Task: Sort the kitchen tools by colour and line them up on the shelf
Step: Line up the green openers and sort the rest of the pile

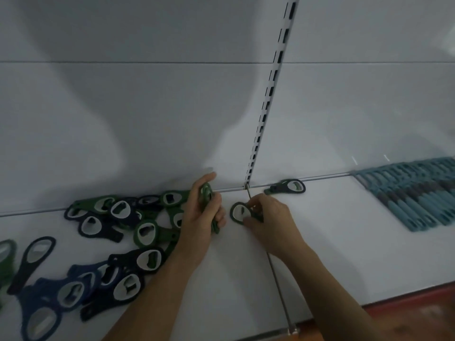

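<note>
Head view: flat bottle openers, each with an oval ring head, a pale inset and a short handle, lie in a loose heap (118,217) of green and navy on the left of the smooth white shelf (332,242). Bluer ones (69,291) lie nearer the front edge. One dark opener (288,187) lies against the white back panel (123,107), just right of the slotted upright (268,94). Ribbed teal tools (413,193) sit in a tight row far right. The left hand (202,212) is curled round a stack of green openers (206,195) held on edge. The right hand (270,220), palm down, pinches the handle of a single green opener (237,212) lying flat at the shelf seam.
</note>
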